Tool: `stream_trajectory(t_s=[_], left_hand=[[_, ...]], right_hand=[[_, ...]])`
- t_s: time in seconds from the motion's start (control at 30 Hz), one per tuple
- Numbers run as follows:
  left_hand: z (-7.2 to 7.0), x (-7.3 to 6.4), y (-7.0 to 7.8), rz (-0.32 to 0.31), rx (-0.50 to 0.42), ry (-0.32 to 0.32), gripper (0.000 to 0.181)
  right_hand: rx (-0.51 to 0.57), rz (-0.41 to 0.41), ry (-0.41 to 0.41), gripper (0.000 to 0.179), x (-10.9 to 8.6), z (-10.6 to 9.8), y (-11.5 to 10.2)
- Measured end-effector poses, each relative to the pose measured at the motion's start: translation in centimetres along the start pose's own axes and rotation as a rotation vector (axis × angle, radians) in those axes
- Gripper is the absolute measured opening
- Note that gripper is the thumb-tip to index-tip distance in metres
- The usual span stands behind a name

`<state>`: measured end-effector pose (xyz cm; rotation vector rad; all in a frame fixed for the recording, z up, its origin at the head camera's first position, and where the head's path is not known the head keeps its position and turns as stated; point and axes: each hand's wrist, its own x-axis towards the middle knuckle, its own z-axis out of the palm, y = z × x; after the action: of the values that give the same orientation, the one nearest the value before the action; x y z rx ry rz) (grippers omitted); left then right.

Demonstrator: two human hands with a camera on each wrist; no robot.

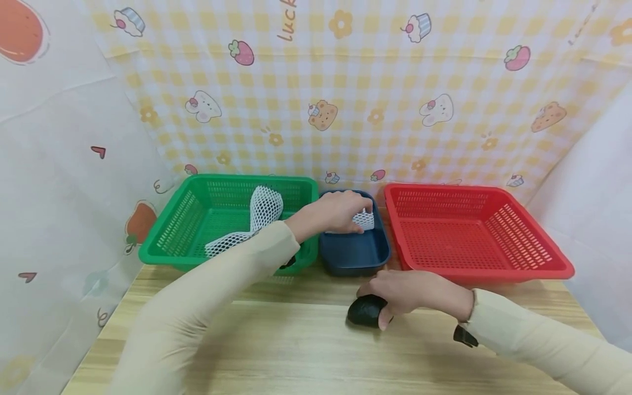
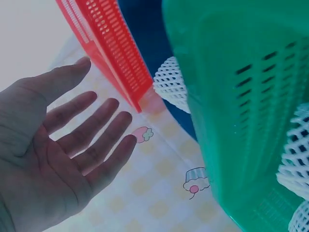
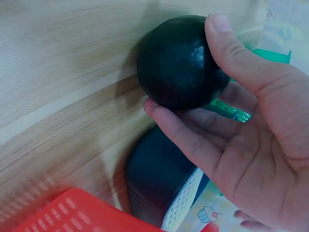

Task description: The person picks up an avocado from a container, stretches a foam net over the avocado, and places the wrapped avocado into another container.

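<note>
In the head view my right hand (image 1: 407, 291) grips a dark, nearly black avocado (image 1: 365, 311) low over the wooden table. The right wrist view shows the thumb on one side of the glossy round fruit and fingers on the other. My left hand (image 1: 338, 211) is over the dark blue basket (image 1: 351, 270), its fingers loosely bent. Just beyond those fingers lies a white foam net sleeve (image 1: 365, 220) inside the blue basket. From the left wrist view, the left palm holds nothing, and the fingers are apart from the net.
A green basket (image 1: 168, 233) on the left contains white foam net sleeves (image 1: 266, 207), partly hidden by the left arm. To the right stands a red basket (image 1: 479, 271). Behind them hangs a checked cloth (image 1: 296, 148), and the wooden table (image 1: 296, 351) spreads in front.
</note>
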<state>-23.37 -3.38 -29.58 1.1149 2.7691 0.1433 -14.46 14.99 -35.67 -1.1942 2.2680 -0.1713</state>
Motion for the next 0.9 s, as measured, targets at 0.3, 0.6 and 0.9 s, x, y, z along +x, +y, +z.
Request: stream_trajectory(t_s=[0.3,0.6,0.9], left_hand=[[0.3,2.9,-0.4,-0.096,-0.058,-0.031,0.063],[1.4,5.2,-0.7,-0.18,-0.093,-0.06,0.065],[2.4,7.3,0.5,-0.338,-0.05,-0.122,0.054]], right_hand=[[0.006,0.028,-0.011,0.054,0.1,0.0,-0.1],[0.022,-0.003,-0.013,0.048,0.3,0.1,0.2],[0.024,-0.024,-0.013,0.045,0.4,-0.2,0.2]])
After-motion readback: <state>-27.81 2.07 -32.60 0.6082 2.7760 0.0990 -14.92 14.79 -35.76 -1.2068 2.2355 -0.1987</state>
